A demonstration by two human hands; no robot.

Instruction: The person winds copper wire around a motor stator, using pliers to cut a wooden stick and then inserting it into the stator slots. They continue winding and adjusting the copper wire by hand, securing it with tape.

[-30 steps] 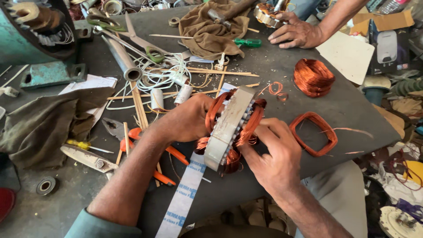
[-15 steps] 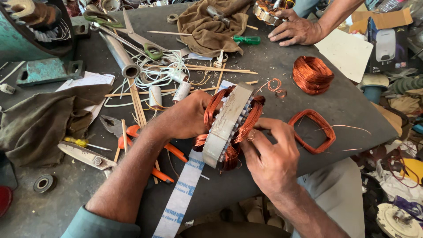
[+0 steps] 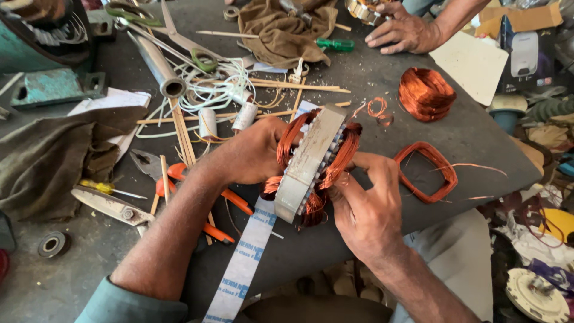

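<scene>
A round motor stator (image 3: 311, 161) with a grey steel core and copper windings stands on edge at the front of the dark workbench (image 3: 382, 78). My left hand (image 3: 254, 149) grips its left side over the copper coils. My right hand (image 3: 365, 206) holds its right side, fingers pressed on the windings. A white strip of insulation paper (image 3: 242, 269) with blue print runs out from under the stator toward me.
Two loose copper coils (image 3: 426, 93) (image 3: 427, 170) lie to the right. Orange-handled pliers (image 3: 197, 191), scissors (image 3: 179, 39), wooden sticks, thread spools (image 3: 208, 122), a brown rag (image 3: 287, 30) and a metal tube (image 3: 156, 66) crowd the left and back. Another person's hand (image 3: 403, 30) rests at the far edge.
Both hands stay on the stator. It has shifted only slightly, and my right fingers have moved a little along the windings.
</scene>
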